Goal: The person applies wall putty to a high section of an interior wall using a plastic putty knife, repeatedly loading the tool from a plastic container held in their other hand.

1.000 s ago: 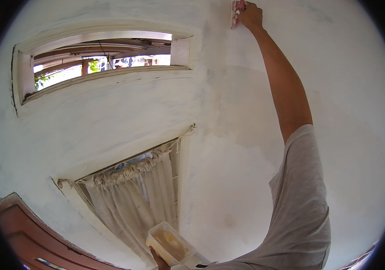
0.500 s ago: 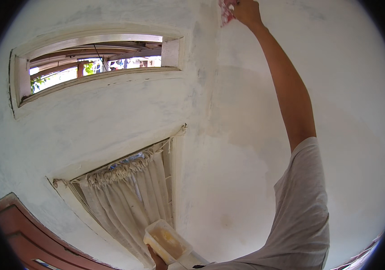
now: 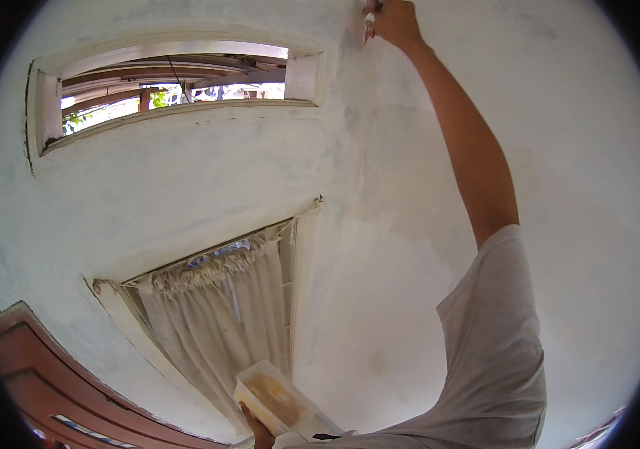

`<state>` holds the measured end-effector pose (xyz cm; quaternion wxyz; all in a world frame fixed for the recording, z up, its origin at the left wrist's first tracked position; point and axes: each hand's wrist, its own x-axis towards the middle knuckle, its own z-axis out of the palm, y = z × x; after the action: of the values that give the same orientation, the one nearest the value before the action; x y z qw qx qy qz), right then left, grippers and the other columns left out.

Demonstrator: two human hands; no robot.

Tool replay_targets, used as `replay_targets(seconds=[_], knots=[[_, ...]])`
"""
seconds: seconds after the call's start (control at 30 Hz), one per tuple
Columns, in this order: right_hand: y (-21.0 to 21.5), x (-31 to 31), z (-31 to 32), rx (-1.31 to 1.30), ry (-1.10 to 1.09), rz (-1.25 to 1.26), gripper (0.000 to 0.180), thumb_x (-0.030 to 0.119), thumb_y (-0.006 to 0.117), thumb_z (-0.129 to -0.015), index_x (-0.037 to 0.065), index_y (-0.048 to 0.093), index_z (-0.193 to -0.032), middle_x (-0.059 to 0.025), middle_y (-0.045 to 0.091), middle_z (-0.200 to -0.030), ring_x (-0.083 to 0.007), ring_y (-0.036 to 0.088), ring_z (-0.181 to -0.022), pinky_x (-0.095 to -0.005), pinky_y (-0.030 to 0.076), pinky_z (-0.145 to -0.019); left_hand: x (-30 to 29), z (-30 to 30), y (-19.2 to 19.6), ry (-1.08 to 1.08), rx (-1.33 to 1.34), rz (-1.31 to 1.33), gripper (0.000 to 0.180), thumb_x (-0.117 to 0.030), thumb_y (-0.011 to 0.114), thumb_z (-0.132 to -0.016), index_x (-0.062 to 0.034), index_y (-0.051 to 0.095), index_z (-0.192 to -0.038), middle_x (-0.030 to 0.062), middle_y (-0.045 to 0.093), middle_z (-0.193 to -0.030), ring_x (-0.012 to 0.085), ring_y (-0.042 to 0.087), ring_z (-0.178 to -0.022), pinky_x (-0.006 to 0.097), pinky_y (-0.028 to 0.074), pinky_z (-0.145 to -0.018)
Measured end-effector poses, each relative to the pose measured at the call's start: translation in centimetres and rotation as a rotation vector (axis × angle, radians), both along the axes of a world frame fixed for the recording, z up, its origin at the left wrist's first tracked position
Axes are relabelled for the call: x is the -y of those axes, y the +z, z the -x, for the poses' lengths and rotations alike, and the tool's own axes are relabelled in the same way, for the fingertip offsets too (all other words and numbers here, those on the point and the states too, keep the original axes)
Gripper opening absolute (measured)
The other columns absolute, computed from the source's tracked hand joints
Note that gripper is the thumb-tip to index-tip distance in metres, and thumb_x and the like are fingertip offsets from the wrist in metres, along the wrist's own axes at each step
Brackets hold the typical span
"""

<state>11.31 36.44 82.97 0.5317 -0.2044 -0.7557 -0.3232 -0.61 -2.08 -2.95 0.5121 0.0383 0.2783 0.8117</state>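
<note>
High up near the corner where two white walls meet, my right hand is closed on a thin red putty scraper smeared with white. The scraper shows nearly edge-on, close against the wall; whether its edge touches cannot be told. Low in the view, my left hand is wrapped round the side of a clear rectangular plastic tub. Pale putty with a yellowish tint coats the inside of the tub. The lower part of the left hand is cut off by the frame.
A slot-like window opening is set in the left wall, with roof beams and leaves beyond. Below it, a beige curtain hangs on a string across a window. A reddish-brown door stands at the lower left. The right wall has patchy stains.
My right hand has shifted slightly left, and the scraper has turned from flat-facing to nearly edge-on. The tub stays in my left hand. The view has shifted a little.
</note>
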Motion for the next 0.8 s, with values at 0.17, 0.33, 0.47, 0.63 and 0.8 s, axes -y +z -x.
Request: replay_targets(seconds=[0.17, 0.33, 0.47, 0.63, 0.8], knots=[[2.0, 0.7, -4.5, -0.053, 0.141, -0.138, 0.012, 0.013, 0.072, -0.084, 0.001, 0.073, -0.085, -0.0168, 0.075, -0.078, -0.0298, 0.074, -0.072, -0.0421, 0.058, -0.064, -0.3, 0.6, -0.2, -0.034, -0.004, -0.042, 0.082, -0.072, 0.041, -0.100, -0.0153, 0.031, -0.159, 0.0103, 0.044, -0.156, 0.0330, 0.043, -0.142, 0.047, 0.037, -0.118], [0.7, -5.1, -6.6, -0.104, -0.172, -0.032, 0.035, 0.028, 0.067, -0.090, -0.004, 0.072, -0.077, -0.0253, 0.071, -0.075, -0.0419, 0.073, -0.076, -0.0486, 0.057, -0.072, -0.7, 0.2, 0.1, -0.066, 0.011, -0.046, 0.082, -0.071, 0.040, -0.101, -0.0150, 0.030, -0.160, 0.0103, 0.044, -0.156, 0.0322, 0.045, -0.141, 0.046, 0.039, -0.117], [-1.4, -6.8, -5.2, -0.190, -0.111, 0.179, 0.042, 0.034, 0.064, -0.095, -0.005, 0.072, -0.078, -0.0267, 0.071, -0.078, -0.0432, 0.072, -0.078, -0.0503, 0.058, -0.072, -0.4, 0.2, 0.8, -0.049, -0.018, -0.011, 0.082, -0.071, 0.038, -0.102, -0.0138, 0.030, -0.160, 0.0106, 0.045, -0.155, 0.0321, 0.046, -0.140, 0.046, 0.039, -0.117], [-1.5, -6.3, -0.6, -0.137, -0.095, 0.146, 0.040, 0.032, 0.067, -0.093, -0.006, 0.072, -0.081, -0.0265, 0.072, -0.078, -0.0430, 0.073, -0.078, -0.0484, 0.059, -0.074, 0.7, 0.4, 1.8, -0.004, -0.019, -0.007, 0.082, -0.071, 0.037, -0.102, -0.0133, 0.031, -0.160, 0.0109, 0.045, -0.156, 0.0326, 0.046, -0.140, 0.046, 0.039, -0.117], [0.9, -6.2, -0.2, -0.149, -0.057, -0.184, 0.017, 0.015, 0.069, -0.089, -0.001, 0.073, -0.085, -0.0177, 0.074, -0.075, -0.0300, 0.073, -0.066, -0.0413, 0.057, -0.061, -0.3, 0.1, 0.0, -0.064, 0.008, -0.033, 0.082, -0.072, 0.038, -0.101, -0.0145, 0.030, -0.160, 0.0109, 0.044, -0.157, 0.0331, 0.045, -0.141, 0.046, 0.038, -0.117]])
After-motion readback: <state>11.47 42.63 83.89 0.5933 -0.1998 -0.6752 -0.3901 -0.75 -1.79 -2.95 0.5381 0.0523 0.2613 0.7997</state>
